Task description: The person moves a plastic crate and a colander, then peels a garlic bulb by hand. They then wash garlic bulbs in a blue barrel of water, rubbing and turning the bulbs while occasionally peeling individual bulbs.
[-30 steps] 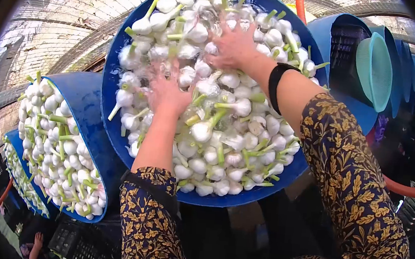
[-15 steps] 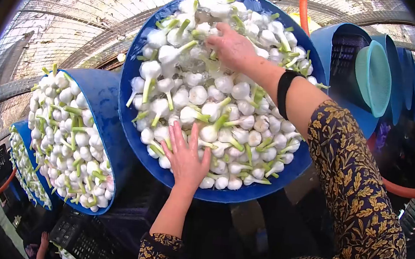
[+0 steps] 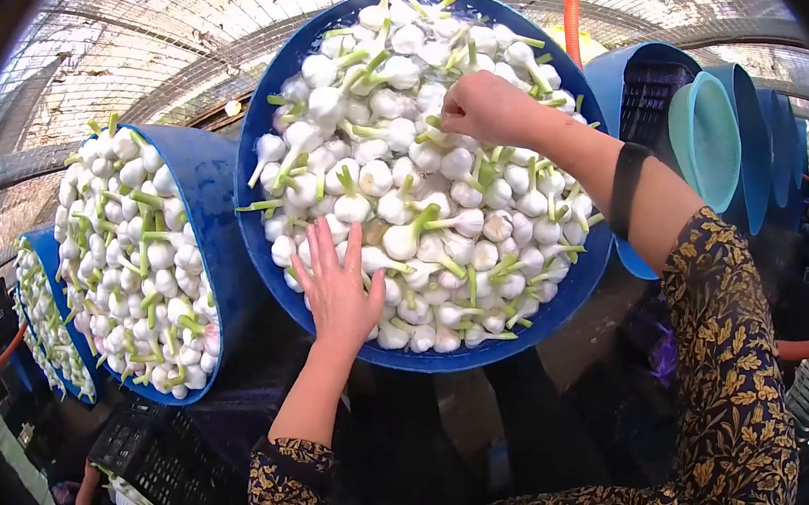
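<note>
Blue side tub (image 3: 205,175), teal basket (image 3: 705,140), garlic (image 3: 402,243) under splayed left grip (image 3: 340,297), right grip (image 3: 498,111) unclear

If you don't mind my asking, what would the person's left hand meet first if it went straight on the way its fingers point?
Most likely the white, rounded garlic bulb with a green stem just ahead of the left hand in the round blue tub, though depth is unclear.

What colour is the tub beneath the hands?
Blue; the tub shows best in the head view.
</note>
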{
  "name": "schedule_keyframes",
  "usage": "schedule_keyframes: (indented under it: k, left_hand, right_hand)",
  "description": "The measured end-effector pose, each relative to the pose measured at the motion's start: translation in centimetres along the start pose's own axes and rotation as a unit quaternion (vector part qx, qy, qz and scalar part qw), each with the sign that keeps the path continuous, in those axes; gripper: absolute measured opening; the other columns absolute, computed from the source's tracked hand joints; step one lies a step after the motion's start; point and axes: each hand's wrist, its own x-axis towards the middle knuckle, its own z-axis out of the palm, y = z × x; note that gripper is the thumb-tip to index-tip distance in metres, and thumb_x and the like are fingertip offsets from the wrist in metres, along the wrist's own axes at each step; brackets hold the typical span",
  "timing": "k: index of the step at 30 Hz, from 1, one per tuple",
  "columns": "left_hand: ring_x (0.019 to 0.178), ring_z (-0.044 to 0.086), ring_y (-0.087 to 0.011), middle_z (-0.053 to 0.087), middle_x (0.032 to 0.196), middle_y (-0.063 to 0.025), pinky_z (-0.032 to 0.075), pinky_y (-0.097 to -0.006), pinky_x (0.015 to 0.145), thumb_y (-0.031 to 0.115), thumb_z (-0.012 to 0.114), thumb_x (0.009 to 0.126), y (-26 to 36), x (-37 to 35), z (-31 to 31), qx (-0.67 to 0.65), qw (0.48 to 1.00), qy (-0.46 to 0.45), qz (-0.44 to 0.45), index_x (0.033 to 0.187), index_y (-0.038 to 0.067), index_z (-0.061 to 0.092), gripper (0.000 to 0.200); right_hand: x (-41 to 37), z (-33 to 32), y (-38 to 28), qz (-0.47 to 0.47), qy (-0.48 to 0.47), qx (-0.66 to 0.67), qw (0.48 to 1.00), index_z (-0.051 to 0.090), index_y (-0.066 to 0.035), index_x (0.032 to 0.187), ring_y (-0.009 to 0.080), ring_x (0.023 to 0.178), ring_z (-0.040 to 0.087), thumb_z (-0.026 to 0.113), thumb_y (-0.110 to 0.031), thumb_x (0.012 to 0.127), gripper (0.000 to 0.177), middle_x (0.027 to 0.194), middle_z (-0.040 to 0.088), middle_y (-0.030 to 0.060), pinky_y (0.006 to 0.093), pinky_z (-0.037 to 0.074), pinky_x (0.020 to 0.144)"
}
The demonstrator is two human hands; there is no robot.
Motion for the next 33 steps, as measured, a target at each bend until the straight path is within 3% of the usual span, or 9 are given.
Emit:
schedule_keyframes:
  k: [4, 6, 8, 11, 12, 14, 22, 30, 33]
  left_hand:
    - [0.144, 0.019, -0.0418, 0.023, 0.153, -0.0255, 0.012, -0.0647, 0.111, 0.029, 0.069, 0.080, 0.3, 0.3, -0.7, -0.001, 1.000, 0.001, -0.007, 0.145, 0.013, 0.041, 0.073]
    - [0.144, 0.020, -0.0418, 0.022, 0.154, -0.0252, 0.012, -0.0648, 0.111, 0.030, 0.069, 0.081, 0.3, 0.7, -1.3, -0.005, 1.000, -0.004, -0.017, 0.146, 0.013, 0.040, 0.073]
    - [0.144, 0.018, -0.0421, 0.019, 0.155, -0.0253, 0.012, -0.0651, 0.111, 0.033, 0.068, 0.082, 0.1, 1.1, -1.4, -0.009, 0.999, 0.028, -0.040, 0.147, 0.014, 0.038, 0.075]
    - [0.145, 0.014, -0.0422, 0.017, 0.155, -0.0252, 0.011, -0.0655, 0.111, 0.040, 0.067, 0.083, 0.9, 1.9, -0.1, -0.023, 0.996, 0.040, -0.080, 0.150, 0.014, 0.033, 0.080]
    - [0.146, 0.013, -0.0418, 0.017, 0.155, -0.0253, 0.011, -0.0649, 0.111, 0.043, 0.066, 0.083, 0.7, 1.4, 0.3, -0.008, 0.994, 0.042, -0.106, 0.151, 0.014, 0.030, 0.082]
    - [0.146, 0.014, -0.0398, 0.018, 0.155, -0.0240, 0.010, -0.0630, 0.112, 0.047, 0.065, 0.083, 0.8, 1.1, 2.6, 0.002, 0.993, 0.043, -0.109, 0.150, 0.014, 0.032, 0.082]
    - [0.134, 0.035, -0.0341, 0.041, 0.139, -0.0139, 0.025, -0.0547, 0.110, 0.024, 0.072, 0.082, 0.5, 3.1, 4.6, -0.048, 0.993, 0.102, -0.046, 0.109, 0.013, 0.069, 0.029]
    - [0.135, 0.033, -0.0364, 0.044, 0.138, -0.0168, 0.030, -0.0477, 0.109, 0.012, 0.072, 0.078, -2.1, 3.1, 3.5, -0.129, 0.987, 0.090, -0.029, 0.082, 0.007, 0.068, 0.007]
    - [0.108, 0.057, -0.0242, 0.061, 0.116, -0.0126, 0.046, -0.0367, 0.091, 0.011, 0.067, 0.088, -2.3, 2.4, 0.9, -0.307, 0.939, 0.094, -0.123, 0.089, 0.003, 0.065, 0.008]
  right_hand:
    - [-1.6, -4.5, -0.5, 0.085, -0.114, 0.201, 0.969, 0.071, 0.001, 0.092, 0.0158, 0.079, 0.068, 0.067, -0.024, 0.089, 0.025, 0.080, 0.070, 0.0084, 0.0322, 0.054, 0.074]
    - [-1.7, -7.4, 2.4, 0.077, 0.046, 0.423, 0.902, 0.065, 0.001, 0.110, 0.0122, 0.090, 0.065, 0.064, -0.031, 0.092, 0.037, 0.095, 0.068, 0.0076, 0.0277, 0.052, 0.080]
    - [-0.6, -9.6, 11.7, 0.173, 0.298, 0.679, 0.649, 0.045, -0.001, 0.138, 0.0278, 0.123, 0.052, 0.052, -0.055, 0.093, 0.070, 0.136, 0.052, 0.0211, 0.0428, 0.044, 0.102]
    - [-4.7, -2.7, 13.1, 0.161, 0.437, 0.465, 0.753, 0.056, 0.000, 0.124, 0.0137, 0.103, 0.061, 0.063, -0.041, 0.091, 0.053, 0.112, 0.064, 0.0100, 0.0277, 0.049, 0.089]
    - [-5.9, 0.3, 9.9, 0.201, 0.322, 0.227, 0.897, 0.053, 0.000, 0.127, 0.0239, 0.113, 0.058, 0.062, -0.047, 0.090, 0.061, 0.122, 0.059, 0.0160, 0.0359, 0.044, 0.099]
    - [-9.2, 7.2, 5.5, 0.057, 0.303, -0.034, 0.951, 0.054, -0.006, 0.130, 0.0400, 0.128, 0.046, 0.066, -0.039, 0.087, 0.056, 0.135, 0.050, 0.0236, 0.0466, 0.037, 0.106]
    - [-9.8, 13.3, -1.8, 0.001, 0.279, 0.116, 0.953, 0.066, -0.008, 0.101, 0.0328, 0.102, 0.058, 0.070, -0.016, 0.079, 0.023, 0.104, 0.062, 0.0126, 0.0417, 0.047, 0.089]
    - [-13.4, 11.8, -0.3, 0.098, 0.265, 0.111, 0.953, 0.066, -0.006, 0.106, 0.0244, 0.086, 0.064, 0.067, -0.008, 0.082, 0.024, 0.098, 0.065, 0.0110, 0.0336, 0.051, 0.077]
    - [-12.4, 11.9, -4.3, 0.033, 0.214, 0.229, 0.949, 0.064, -0.006, 0.111, 0.0257, 0.089, 0.065, 0.072, -0.010, 0.080, 0.032, 0.101, 0.065, 0.0109, 0.0347, 0.053, 0.076]
